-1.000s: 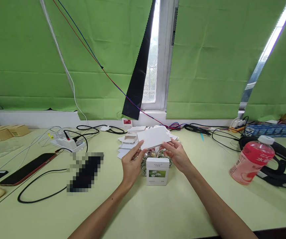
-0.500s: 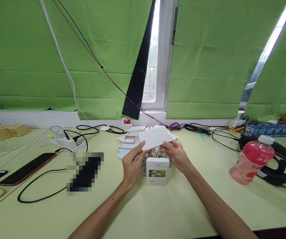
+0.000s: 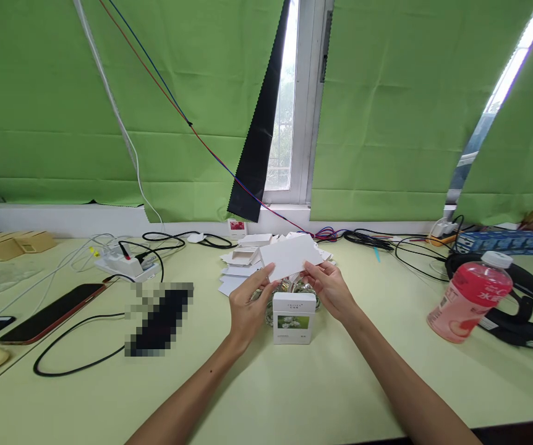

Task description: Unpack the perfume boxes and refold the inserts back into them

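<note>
Your left hand (image 3: 250, 306) and right hand (image 3: 334, 287) pinch the white card (image 3: 291, 254) along its near edge — likely for steadiness — beyond the upright box (image 3: 293, 337).

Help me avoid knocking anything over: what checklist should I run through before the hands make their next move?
1. Grip: ok. The left hand and right hand both pinch the thin white piece near its lower edge.
2. Printed box upright: ok. It stands on the table between the forearms.
3. White pile neatly stacked: not ok. Its pieces overlap at uneven angles behind the hands.
4. Drink bottle capped and apart from the right arm: ok.
5. Whether the held piece is hollow: cannot tell. No opening shows.
</note>
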### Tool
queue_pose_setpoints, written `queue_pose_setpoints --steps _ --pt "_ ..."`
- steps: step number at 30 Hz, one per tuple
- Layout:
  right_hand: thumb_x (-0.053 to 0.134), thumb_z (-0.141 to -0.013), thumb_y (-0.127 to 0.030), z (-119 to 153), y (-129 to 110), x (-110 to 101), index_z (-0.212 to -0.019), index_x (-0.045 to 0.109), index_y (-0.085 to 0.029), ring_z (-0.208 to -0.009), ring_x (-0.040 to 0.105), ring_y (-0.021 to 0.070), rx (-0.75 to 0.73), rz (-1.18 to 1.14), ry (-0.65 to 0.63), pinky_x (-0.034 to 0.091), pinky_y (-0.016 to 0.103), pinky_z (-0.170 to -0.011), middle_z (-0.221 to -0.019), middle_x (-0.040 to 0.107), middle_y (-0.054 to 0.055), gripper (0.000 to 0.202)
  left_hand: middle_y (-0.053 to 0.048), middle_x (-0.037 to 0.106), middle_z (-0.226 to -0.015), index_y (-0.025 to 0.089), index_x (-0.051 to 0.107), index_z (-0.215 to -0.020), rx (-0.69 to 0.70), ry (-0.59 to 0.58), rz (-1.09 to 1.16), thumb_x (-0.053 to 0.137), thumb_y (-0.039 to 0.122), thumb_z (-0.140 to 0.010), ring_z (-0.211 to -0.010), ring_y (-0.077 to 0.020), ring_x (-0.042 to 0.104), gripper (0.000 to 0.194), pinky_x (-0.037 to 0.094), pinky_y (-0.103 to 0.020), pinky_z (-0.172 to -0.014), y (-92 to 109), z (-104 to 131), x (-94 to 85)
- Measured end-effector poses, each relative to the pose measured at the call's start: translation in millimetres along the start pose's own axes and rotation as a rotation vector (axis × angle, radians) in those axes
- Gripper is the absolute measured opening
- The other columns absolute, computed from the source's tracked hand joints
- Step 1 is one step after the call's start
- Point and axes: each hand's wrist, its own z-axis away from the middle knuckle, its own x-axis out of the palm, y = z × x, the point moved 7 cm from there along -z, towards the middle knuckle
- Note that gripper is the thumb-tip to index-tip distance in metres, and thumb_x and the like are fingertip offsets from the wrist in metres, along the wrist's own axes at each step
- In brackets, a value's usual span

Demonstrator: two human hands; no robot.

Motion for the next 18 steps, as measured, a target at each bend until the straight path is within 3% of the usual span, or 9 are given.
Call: queue_pose_setpoints --steps 9,18 --pt "0.087 -0.065 -0.042 1.5 -2.1 2.4 -0.084 0.073 -0.019 -0.065 0.056 0.0115 -0.001 0.004 -0.011 0.049 0.028 -0.068 -0.078 0.067 0.001 0.033 -0.002 0.071 -0.079 0.021 0.074 -0.115 -0.025 -0.006 0.009 0.071 0.034 -0.082 -0.065 -0.0113 0.058 0.035 0.053 -0.025 -0.067 -2.3 0.7 0.7" --pt "0.085 -0.069 -0.041 2.1 -3.1 1.2 -0.085 0.074 -0.020 -0.070 0.058 0.0130 -0.033 0.010 -0.018 0.048 0.026 -0.063 -0.080 0.067 0.002 0.028 -0.002 0.070 -0.076 0.019 0.074 -0.113 -0.100 0.002 0.057 0.074 0.033 -0.079 -0.063 -0.0112 0.058 0.037 0.051 -0.025 -0.065 -2.6 0.4 0.9"
